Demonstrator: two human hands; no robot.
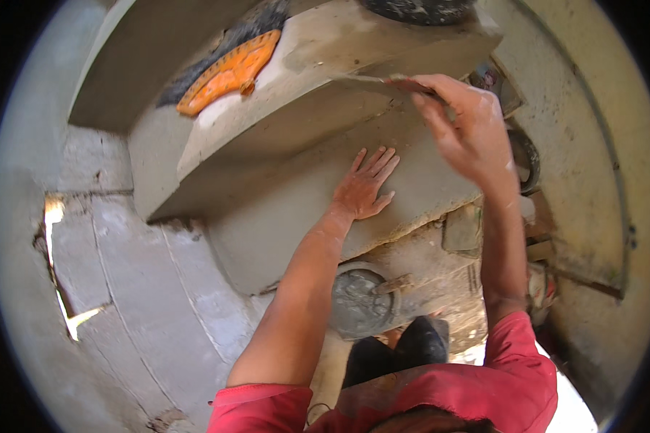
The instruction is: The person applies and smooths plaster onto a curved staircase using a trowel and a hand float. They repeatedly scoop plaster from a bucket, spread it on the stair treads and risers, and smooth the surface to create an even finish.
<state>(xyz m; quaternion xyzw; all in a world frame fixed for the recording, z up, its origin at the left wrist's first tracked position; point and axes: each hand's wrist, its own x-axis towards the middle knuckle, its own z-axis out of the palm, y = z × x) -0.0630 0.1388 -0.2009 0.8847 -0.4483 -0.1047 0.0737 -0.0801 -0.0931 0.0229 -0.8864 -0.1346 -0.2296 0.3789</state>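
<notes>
My left hand (367,186) lies flat with fingers spread on the smooth grey cement step (282,209). Raised to the right, my right hand (471,123) is closed around the reddish handle of a thin-bladed trowel (368,78). The blade points left, seen almost edge-on, at the front edge of the higher cement ledge (325,50); whether it touches is hard to tell. On that ledge, to the left, rests an orange plastering float (231,72) with a curved outline and toothed rim.
Below the step stands a round bucket of wet grey mortar (357,296), with a wooden-handled tool (393,283) across its rim. A black basin (420,9) sits at the far top. Another dark bucket (526,159) is beside the right wall (578,144).
</notes>
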